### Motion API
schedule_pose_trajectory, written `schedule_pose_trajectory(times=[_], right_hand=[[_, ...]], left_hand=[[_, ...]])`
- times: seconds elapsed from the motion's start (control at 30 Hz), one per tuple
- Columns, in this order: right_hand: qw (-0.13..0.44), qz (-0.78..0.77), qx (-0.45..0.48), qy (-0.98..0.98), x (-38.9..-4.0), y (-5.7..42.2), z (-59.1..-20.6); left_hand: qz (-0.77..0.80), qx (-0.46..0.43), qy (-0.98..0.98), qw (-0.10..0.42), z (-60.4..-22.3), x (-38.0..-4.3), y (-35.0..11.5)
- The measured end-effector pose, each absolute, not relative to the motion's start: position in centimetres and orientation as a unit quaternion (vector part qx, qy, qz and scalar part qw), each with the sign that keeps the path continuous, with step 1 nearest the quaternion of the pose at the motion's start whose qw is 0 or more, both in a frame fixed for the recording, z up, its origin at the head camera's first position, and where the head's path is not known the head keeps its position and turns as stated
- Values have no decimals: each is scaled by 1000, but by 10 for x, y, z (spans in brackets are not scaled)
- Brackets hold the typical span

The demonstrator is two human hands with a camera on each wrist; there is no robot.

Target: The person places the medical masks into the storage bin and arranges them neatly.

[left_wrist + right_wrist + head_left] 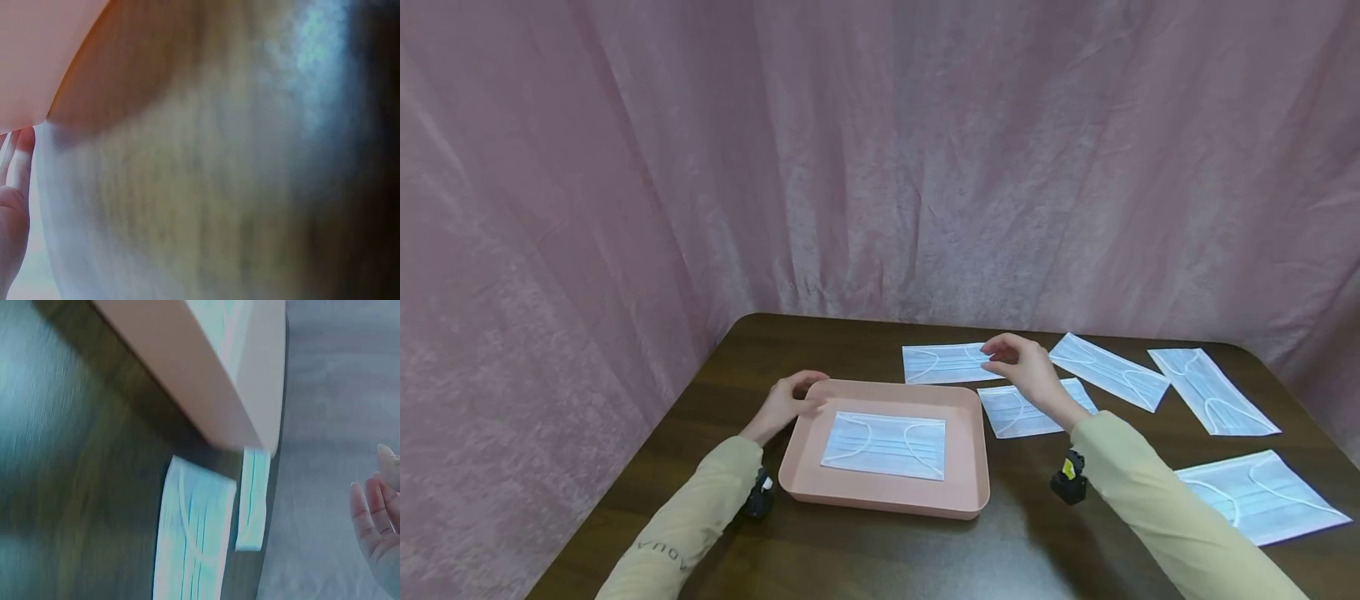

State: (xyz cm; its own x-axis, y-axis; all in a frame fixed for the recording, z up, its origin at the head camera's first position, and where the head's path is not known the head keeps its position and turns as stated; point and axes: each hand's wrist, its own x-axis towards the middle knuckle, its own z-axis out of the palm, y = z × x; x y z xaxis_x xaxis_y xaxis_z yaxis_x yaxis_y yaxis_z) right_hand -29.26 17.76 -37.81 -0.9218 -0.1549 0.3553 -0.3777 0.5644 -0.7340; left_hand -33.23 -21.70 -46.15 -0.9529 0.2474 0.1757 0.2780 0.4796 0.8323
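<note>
A shallow pink tray (883,502) lies on the dark wooden table, with a light blue face mask (887,446) flat inside it. At the tray's back left corner my left hand (784,408) holds the rim, thumb over the edge; the left wrist view shows its fingers (24,159) against the outer side. My right hand (1026,367) is over the masks right of the tray, fingers loosely bent and holding nothing. In the head view it overlaps the end of a back face mask (943,364), and its wrist covers part of a nearer face mask (1022,414).
More face masks lie on the right: a slanted face mask (1108,371), another face mask (1213,392) beyond it, and a nearer face mask (1270,500) partly behind the right sleeve (1157,492). A pink curtain (880,167) hangs behind the table (842,558).
</note>
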Motion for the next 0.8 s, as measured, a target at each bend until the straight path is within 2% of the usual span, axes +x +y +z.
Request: schedule_pose_trajectory(times=[0.3,0.53,0.8], right_hand=[[139,415,112,-892,-287,229,-376],[152,406,88,-897,-282,253,-390],[155,399,62,-902,-279,274,-407]], left_hand=[[-486,-157,-860,12,-458,-331,-215],[-507,-153,-848,-3,-434,-314,-208],[-497,-143,-856,1,-455,-330,-215]])
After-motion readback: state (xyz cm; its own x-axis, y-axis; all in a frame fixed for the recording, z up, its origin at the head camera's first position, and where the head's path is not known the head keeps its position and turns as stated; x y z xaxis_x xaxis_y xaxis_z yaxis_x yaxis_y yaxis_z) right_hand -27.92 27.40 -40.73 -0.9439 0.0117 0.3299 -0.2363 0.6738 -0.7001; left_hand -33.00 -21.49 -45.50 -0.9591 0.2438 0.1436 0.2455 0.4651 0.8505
